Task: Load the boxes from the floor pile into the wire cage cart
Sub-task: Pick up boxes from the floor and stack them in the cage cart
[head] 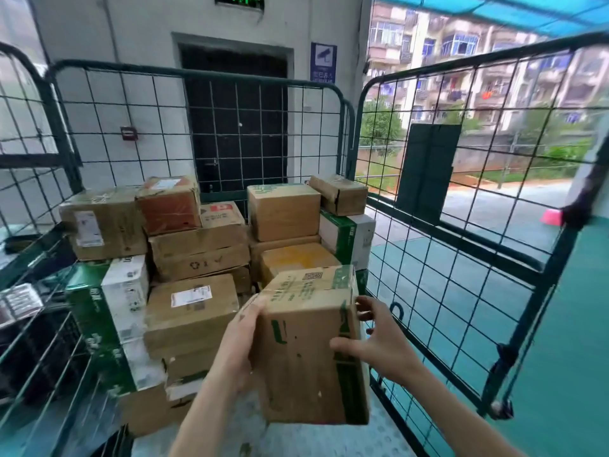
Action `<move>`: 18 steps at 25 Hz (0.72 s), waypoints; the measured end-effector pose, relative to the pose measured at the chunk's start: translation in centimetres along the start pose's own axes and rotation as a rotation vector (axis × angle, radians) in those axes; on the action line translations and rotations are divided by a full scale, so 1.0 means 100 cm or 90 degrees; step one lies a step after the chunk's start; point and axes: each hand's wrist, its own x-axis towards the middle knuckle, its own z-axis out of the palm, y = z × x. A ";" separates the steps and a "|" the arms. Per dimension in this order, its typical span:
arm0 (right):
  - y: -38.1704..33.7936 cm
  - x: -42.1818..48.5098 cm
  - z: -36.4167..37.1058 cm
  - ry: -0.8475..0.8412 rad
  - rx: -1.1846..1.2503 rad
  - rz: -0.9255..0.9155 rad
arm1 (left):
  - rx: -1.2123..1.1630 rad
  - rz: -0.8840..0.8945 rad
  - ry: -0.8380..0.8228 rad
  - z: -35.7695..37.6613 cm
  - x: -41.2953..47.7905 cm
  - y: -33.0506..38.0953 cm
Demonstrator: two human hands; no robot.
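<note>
I hold a brown cardboard box with green print (309,347) in front of me, over the floor of the green wire cage cart (461,291). My left hand (242,338) lies flat against the box's left side with the fingers straight. My right hand (372,338) grips its right edge, thumb on the near face and fingers curled round the far side. Beyond the box, several cardboard boxes (197,252) are stacked inside the cart against its back panel.
The cart's right panel (478,153) stands open at an angle. A grey wall with a dark door (237,120) is behind the cart. Another person's sleeve and hand (583,199) shows at the right edge. Green floor (573,341) lies to the right.
</note>
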 end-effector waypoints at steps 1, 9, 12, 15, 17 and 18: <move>-0.003 0.010 0.003 -0.005 0.011 -0.002 | -0.032 -0.018 0.009 0.000 0.008 0.002; 0.020 0.119 0.018 -0.071 0.168 0.093 | -0.286 -0.133 0.084 0.000 0.085 0.009; 0.045 0.161 0.018 -0.059 0.200 0.137 | -0.313 -0.086 0.133 0.023 0.109 0.019; 0.071 0.204 0.015 -0.089 0.232 0.199 | -0.338 -0.040 0.181 0.048 0.140 0.027; 0.080 0.242 0.006 -0.104 0.237 0.214 | -0.358 0.006 0.196 0.062 0.167 0.029; 0.086 0.269 -0.001 -0.105 0.209 0.198 | -0.341 0.026 0.205 0.072 0.184 0.035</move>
